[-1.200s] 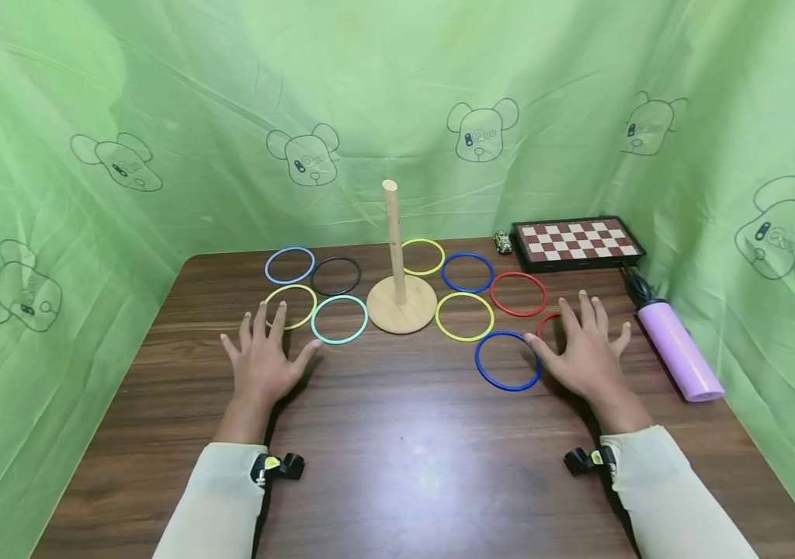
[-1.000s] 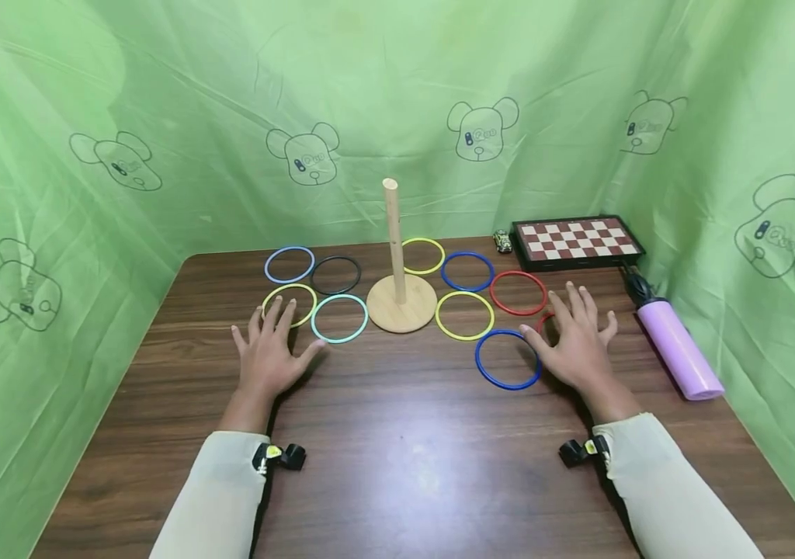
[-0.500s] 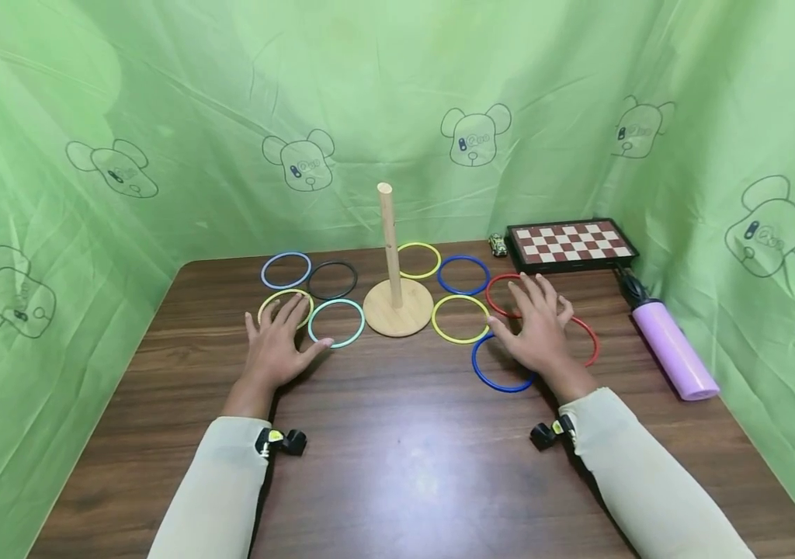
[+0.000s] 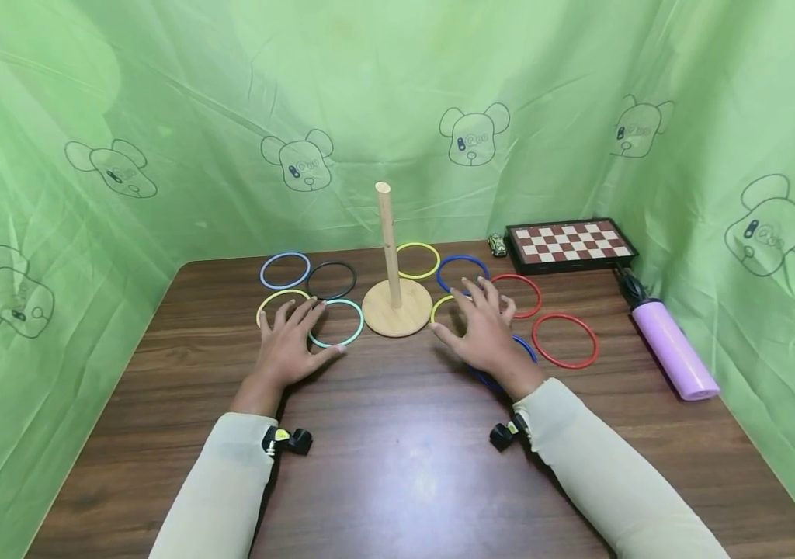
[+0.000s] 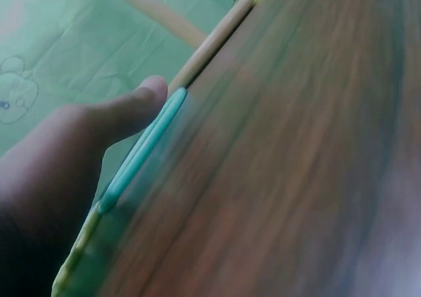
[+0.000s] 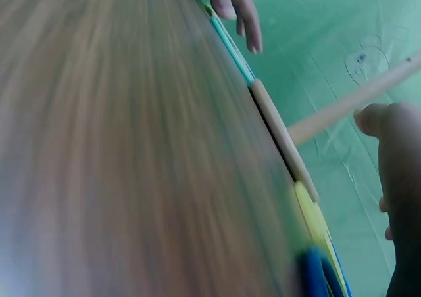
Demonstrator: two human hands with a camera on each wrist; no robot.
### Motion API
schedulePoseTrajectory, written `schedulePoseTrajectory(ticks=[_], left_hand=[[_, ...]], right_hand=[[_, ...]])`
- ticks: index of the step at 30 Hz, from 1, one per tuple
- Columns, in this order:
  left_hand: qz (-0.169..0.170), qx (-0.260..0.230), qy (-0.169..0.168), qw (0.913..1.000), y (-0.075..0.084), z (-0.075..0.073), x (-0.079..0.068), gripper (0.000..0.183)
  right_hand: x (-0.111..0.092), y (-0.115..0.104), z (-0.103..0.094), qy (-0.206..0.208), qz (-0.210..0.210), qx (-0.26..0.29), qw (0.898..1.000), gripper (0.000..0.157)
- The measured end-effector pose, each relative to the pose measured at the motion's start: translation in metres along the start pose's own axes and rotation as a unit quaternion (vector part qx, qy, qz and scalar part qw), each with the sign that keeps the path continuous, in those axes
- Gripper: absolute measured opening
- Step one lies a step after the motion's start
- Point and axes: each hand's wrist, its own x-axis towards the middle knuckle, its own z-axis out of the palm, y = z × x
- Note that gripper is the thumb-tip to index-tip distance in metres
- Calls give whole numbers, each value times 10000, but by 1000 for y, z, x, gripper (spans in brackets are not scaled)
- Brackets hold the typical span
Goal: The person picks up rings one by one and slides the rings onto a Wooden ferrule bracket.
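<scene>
A wooden ring-toss stand [image 4: 397, 317] with an upright peg rises between my hands. Fingers spread, my left hand [image 4: 289, 349] hovers over the left rings, overlapping a yellow ring [image 4: 284, 291] and a turquoise ring [image 4: 362, 324]. In the left wrist view my thumb [image 5: 135, 110] is close over the turquoise ring. My right hand [image 4: 484, 332], fingers apart and holding nothing, is above a yellow ring [image 4: 433, 314] and a blue ring [image 4: 529, 348], both partly hidden by it. Bare peg [image 6: 355, 100] stands beyond the right thumb in the right wrist view.
Behind lie a light blue ring [image 4: 285, 253], a black ring [image 4: 331, 262], another yellow ring [image 4: 439, 262] and another blue ring [image 4: 463, 257]. Two red rings [image 4: 565, 366] lie rightward. A checkered board [image 4: 572, 242], toy car [image 4: 498, 245] and purple hand pump [image 4: 675, 349] line the right side.
My right hand has swept left from the red rings to over the yellow and blue ones, uncovering the front red ring. My left hand has drifted slightly right. The rings lie as before.
</scene>
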Motion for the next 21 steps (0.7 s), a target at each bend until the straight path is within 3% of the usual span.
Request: schedulePoseTrajectory(ticks=[10,21], left_hand=[[-62,99,-186,9998,8,5,11,98],[-190,16,-364,9992,8,6,11,100]], right_hand=[[12,-23,16,-492,173,-335,9981,88],[19,-32,31,-874,159,-423,9951,89]])
